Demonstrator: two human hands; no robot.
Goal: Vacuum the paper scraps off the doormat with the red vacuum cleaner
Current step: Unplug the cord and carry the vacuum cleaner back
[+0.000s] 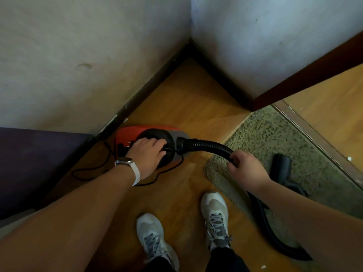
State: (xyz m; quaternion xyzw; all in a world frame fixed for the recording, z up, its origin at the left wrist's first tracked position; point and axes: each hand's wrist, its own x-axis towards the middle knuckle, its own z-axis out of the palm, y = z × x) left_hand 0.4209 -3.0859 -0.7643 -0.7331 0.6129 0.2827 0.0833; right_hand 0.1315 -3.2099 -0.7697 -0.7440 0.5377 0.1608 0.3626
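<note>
the vacuum (146, 131) sits on the floor (186, 99) just left of the mat (275, 138). left hand (146, 154) curls over its black top; right hand (245, 170) grips the hose (206, 145). i'd steady the body, then draw the nozzle (280, 165) slowly across the mat.

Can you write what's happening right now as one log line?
left hand grips red vacuum cleaner | right hand grips hose | nozzle lies on doormat
</note>
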